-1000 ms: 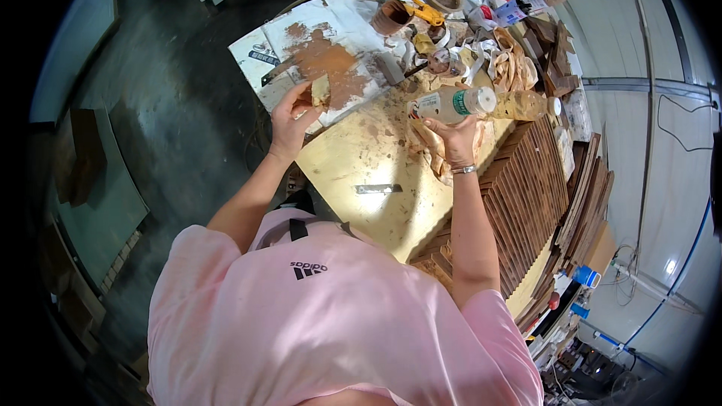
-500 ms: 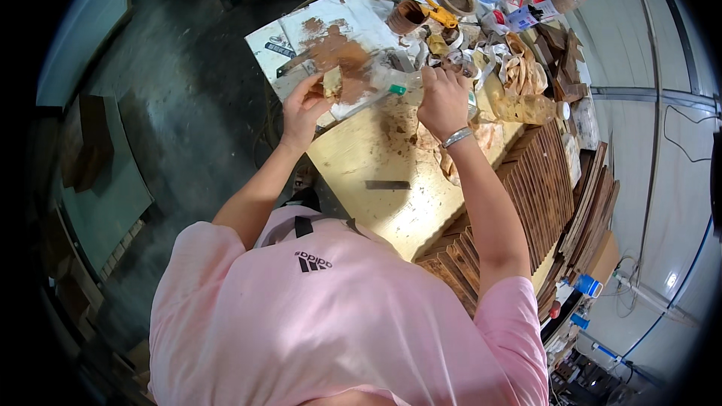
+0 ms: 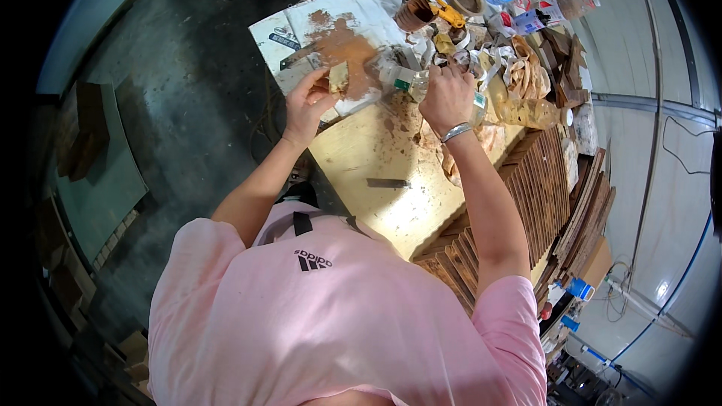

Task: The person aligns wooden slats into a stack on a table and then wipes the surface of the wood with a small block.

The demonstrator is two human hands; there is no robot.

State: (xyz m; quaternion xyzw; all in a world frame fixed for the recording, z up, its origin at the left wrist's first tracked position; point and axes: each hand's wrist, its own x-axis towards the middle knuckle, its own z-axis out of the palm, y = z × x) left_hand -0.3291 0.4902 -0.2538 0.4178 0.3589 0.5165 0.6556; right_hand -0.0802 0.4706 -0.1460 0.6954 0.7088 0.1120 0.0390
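My left hand (image 3: 308, 105) pinches a small pale yellow pad (image 3: 339, 77), which looks like a folded cloth or a sponge, near the board's left side. Beside it, a patch of reddish-brown powder (image 3: 347, 53) is spread on a white sheet (image 3: 297, 24). My right hand (image 3: 449, 98) is closed around a clear bottle (image 3: 411, 83) with a green-and-white label. That bottle is tipped sideways, one end pointing left towards the pad and powder. Its middle is hidden by my fingers. Whether anything flows from it I cannot tell.
Crumpled stained papers (image 3: 524, 68), a yellowish bottle (image 3: 530, 113) and a brown cup (image 3: 415, 13) crowd the right and far side. A dark flat strip (image 3: 389, 183) lies on the yellow board (image 3: 353, 154). Stacked brown wooden slats (image 3: 538, 188) line the right edge.
The bottle has shifted slightly right and its label shows more clearly. My left hand keeps the pad in nearly the same place. The whole view has moved a little.
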